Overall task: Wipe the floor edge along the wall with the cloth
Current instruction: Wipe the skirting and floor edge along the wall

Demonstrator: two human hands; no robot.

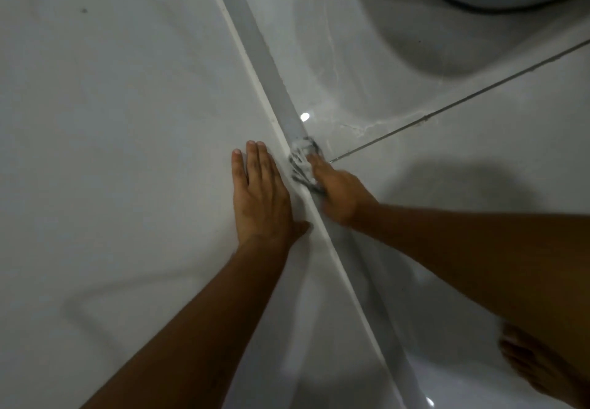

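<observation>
A grey skirting strip (pixel 255 41) runs diagonally from top centre to bottom right, where the white wall (pixel 111 105) meets the glossy tiled floor (pixel 447 153). My right hand (pixel 338 194) presses a crumpled grey-and-white cloth (pixel 301 161) against the strip at the floor edge. The cloth bunches ahead of my fingers and is blurred. My left hand (pixel 260 198) lies flat on the wall beside the strip, fingers together and pointing up, holding nothing.
A round white object with a dark cable (pixel 479 0) stands on the floor at the top right. A dark grout line (pixel 463 99) crosses the tiles. A bare foot (pixel 536 367) rests on the floor at the lower right.
</observation>
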